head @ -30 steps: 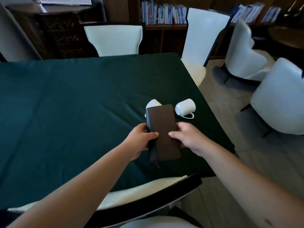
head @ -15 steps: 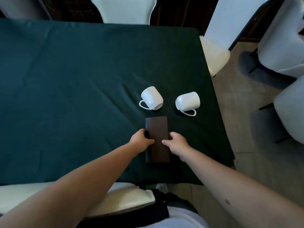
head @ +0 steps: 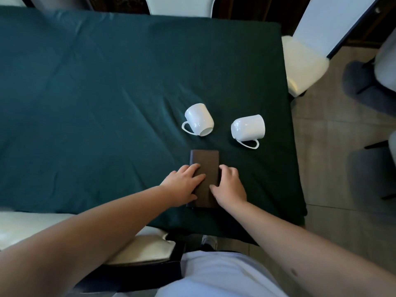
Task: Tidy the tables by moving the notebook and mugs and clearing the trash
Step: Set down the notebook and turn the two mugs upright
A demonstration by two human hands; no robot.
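A dark brown notebook (head: 205, 161) lies flat on the green tablecloth (head: 96, 103) close to the near edge. My left hand (head: 184, 185) rests on its left side, fingers spread over the cover. My right hand (head: 230, 187) holds its right edge, thumb on top. Both hands cover the notebook's lower half. Just beyond it two white mugs lie on their sides: the left mug (head: 198, 122) with its mouth toward me, the right mug (head: 248, 127) with its handle toward me. I see no trash in this view.
A white chair (head: 42, 226) is pushed in at the near edge, to my left. Another white chair (head: 304, 61) stands at the table's right side, and a third one (head: 180, 5) at the far side. Tiled floor (head: 332, 168) runs along the right.
The notebook was held up above the table a second ago; now it lies flat on the cloth. My view has tilted down, and both hands have flattened onto the notebook.
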